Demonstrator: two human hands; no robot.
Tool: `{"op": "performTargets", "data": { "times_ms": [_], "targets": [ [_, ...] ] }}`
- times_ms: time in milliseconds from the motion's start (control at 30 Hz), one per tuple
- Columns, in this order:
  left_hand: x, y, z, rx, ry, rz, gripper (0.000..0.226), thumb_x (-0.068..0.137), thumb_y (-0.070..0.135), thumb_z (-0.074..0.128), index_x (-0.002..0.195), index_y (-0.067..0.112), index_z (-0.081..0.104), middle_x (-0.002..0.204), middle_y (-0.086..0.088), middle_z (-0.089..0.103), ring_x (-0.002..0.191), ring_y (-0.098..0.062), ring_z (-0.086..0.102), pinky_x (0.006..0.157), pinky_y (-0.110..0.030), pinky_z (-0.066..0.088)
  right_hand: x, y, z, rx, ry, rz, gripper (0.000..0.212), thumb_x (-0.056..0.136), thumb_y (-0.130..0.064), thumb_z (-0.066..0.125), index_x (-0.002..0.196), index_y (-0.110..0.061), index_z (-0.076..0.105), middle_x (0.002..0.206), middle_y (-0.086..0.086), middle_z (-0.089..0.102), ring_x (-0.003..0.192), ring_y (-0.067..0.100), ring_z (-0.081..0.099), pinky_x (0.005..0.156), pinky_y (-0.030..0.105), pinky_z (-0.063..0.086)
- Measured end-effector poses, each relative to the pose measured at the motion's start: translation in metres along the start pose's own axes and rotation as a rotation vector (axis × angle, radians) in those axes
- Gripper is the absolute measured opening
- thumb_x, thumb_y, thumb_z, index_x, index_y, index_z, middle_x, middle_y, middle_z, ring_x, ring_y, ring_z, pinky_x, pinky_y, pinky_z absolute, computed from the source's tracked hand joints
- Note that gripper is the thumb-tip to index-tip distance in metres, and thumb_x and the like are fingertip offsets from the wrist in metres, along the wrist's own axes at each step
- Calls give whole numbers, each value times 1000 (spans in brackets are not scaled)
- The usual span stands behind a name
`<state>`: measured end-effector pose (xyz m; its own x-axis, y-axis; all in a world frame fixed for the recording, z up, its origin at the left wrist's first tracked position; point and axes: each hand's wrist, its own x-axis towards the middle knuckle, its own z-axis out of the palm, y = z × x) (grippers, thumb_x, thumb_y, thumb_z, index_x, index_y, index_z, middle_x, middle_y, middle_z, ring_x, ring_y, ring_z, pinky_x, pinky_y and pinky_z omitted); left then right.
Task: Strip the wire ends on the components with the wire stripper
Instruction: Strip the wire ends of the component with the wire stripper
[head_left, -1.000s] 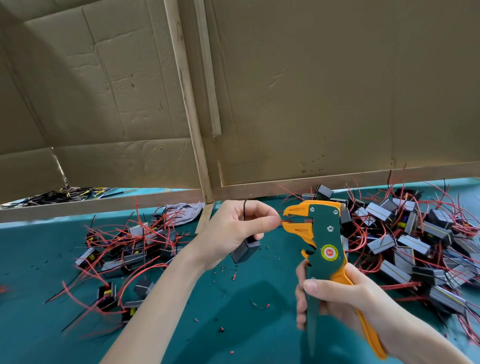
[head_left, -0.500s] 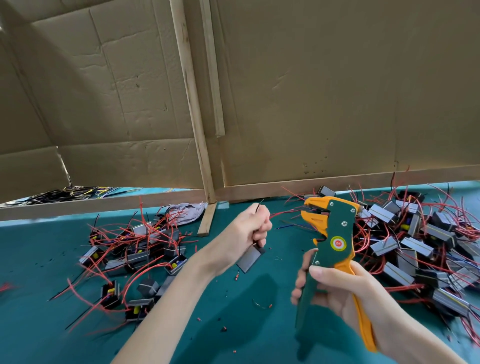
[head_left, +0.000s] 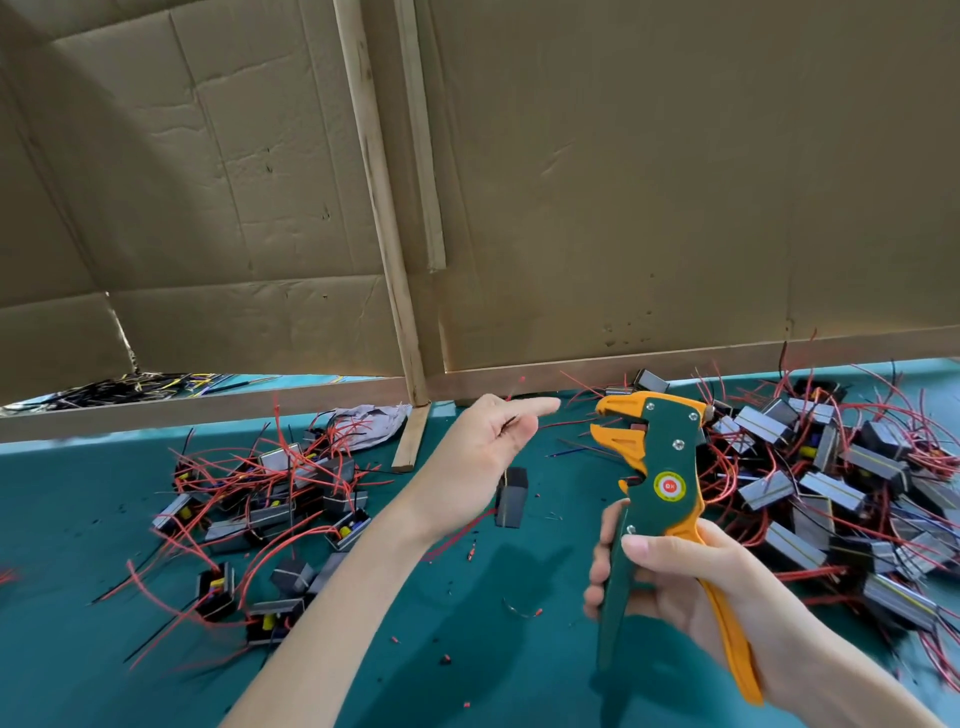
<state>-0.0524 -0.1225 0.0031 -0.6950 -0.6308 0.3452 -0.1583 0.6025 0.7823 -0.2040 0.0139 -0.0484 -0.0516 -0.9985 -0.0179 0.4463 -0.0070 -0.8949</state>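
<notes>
- While the wire stripper (head_left: 654, 483) is gripped upright by the right hand (head_left: 691, 587), the left hand (head_left: 483, 452) is spread open beside it.
- A dark component (head_left: 511, 496) is seen just below the left palm; contact cannot be determined.
- A left heap (head_left: 270, 493) and a right heap (head_left: 831, 483) of wired parts are spread on the teal table (head_left: 78, 519).

Creased cardboard panels (head_left: 675, 182) framed by wooden battens (head_left: 379, 208) stand behind a teal-covered table (head_left: 78, 649).

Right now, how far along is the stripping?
Done: red insulation scraps dot the mat; left pile is likely finished. In hand: right hand grips the wire stripper, nothing in its jaws; left hand open, one component below it. Left: the bigger right pile.
</notes>
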Motion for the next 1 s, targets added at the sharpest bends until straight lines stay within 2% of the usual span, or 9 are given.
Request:
{"op": "performTargets", "data": {
  "times_ms": [133,233,333,433,533,633,733,867,1000],
  "targets": [
    [-3,-5,4,-103,-36,-87,29,99,25,38,115,31,61,76,18,38,63,9,41,64,-8,31,2,1,-1,-1,-4,6,27,54,-12,77,77,1,70,74,30,60,66,44,64,63,51,56],
    [-6,-18,19,-166,-93,-202,43,76,17,38,113,27,58,93,5,38,81,-2,39,76,-20,32,2,1,-3,9,15,2,17,63,-5,68,78,2,68,75,30,59,66,44,64,62,50,57],
    [-6,-32,31,-145,-127,-269,35,93,1,35,112,21,57,109,1,45,101,-6,45,91,-21,34,2,1,-5,0,16,-2,25,56,-10,76,78,0,71,77,30,60,69,44,64,65,50,57],
    [-3,-43,27,22,-90,-240,30,103,11,30,102,26,57,113,4,48,106,1,48,92,-12,34,4,2,-9,5,11,-15,34,49,-16,83,79,-3,73,78,28,62,70,43,65,66,49,57],
    [-4,-49,23,111,-67,-164,28,104,20,37,94,26,62,107,0,55,103,-5,53,90,-13,37,5,4,-14,-5,-12,-13,50,43,-23,94,84,-4,73,81,26,64,74,43,66,70,49,56],
    [-7,-49,29,27,-32,-141,20,97,16,54,84,24,68,96,0,67,94,-10,63,90,-26,47,6,6,-17,-4,-19,-4,54,42,-26,96,86,-4,73,82,26,65,76,43,67,71,50,56],
    [-6,-45,30,-128,45,-117,19,91,5,62,89,20,73,85,8,69,76,-11,67,83,-28,54,7,7,-19,-11,-26,11,54,43,-26,96,86,-4,73,83,27,65,77,44,66,72,50,56],
    [-3,-27,16,-352,109,-67,26,85,1,68,88,26,76,76,9,72,63,-6,61,69,-16,51,5,4,-19,-22,-43,32,53,45,-26,96,88,-3,73,83,27,64,77,43,65,73,50,56],
    [-2,-4,4,-372,97,13,20,86,8,68,79,25,76,78,10,73,70,1,59,68,-9,44,3,0,-14,-37,-80,61,51,47,-24,94,87,-2,72,81,27,62,74,42,65,71,50,56]
  ]
}}
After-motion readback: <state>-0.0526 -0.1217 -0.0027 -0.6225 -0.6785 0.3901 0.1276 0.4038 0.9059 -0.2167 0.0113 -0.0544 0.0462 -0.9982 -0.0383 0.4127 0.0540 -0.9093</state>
